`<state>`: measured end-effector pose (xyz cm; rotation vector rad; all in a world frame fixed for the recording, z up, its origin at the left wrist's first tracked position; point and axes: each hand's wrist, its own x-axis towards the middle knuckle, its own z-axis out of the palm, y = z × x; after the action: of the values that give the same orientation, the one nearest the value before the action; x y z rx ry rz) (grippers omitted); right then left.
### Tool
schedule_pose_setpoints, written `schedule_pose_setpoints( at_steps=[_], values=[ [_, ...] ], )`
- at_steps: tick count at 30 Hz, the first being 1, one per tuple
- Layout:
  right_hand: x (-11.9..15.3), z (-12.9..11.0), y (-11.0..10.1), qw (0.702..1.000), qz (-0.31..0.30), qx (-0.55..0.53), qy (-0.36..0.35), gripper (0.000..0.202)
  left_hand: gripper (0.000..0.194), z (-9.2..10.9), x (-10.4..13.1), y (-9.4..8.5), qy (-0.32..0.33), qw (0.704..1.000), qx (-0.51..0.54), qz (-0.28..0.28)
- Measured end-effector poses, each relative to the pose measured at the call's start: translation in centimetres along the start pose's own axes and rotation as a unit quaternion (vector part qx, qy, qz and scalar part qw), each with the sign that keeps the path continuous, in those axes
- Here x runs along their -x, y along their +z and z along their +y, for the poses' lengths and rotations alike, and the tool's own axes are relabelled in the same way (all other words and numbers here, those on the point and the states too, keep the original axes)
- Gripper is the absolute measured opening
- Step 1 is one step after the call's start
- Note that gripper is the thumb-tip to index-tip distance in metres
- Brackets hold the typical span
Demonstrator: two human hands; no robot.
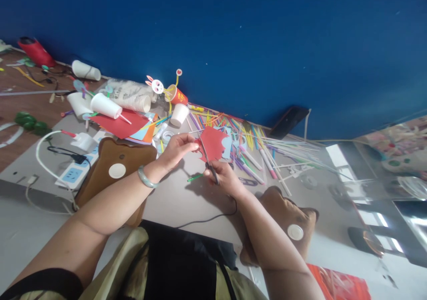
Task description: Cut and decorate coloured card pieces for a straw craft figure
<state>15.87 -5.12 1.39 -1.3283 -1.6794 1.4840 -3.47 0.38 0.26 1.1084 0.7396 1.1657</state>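
A piece of red paper (214, 143) with a jagged, cut edge is held up over the table. My left hand (179, 149) pinches its left side between thumb and fingers. Closed around the handles of a pair of scissors (206, 154), my right hand (224, 178) sits just below the paper. The scissor blades point up and away, lying against the paper's left part. A light blue paper piece (227, 143) shows behind the red one. Beneath my right hand, a green stick (195, 177) rests on the tabletop.
Brown cushions (131, 162) lie at both sides of my arms. A power strip (75, 172) with plugs is at the left. White paper cups (106, 106), red paper sheets (122, 123) and a rabbit-decorated cup (177, 95) stand farther back. Many coloured sticks and pens (267, 160) spread rightward below the blue wall.
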Motion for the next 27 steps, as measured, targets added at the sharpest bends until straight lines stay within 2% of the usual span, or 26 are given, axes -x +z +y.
schedule_pose_setpoints(
  at_steps=[27],
  values=[
    [0.06,-0.21,-0.02,1.0,-0.005,-0.007,0.003,0.049,0.014,0.29,-0.04,-0.04,0.012,1.0,0.013,0.022]
  ],
)
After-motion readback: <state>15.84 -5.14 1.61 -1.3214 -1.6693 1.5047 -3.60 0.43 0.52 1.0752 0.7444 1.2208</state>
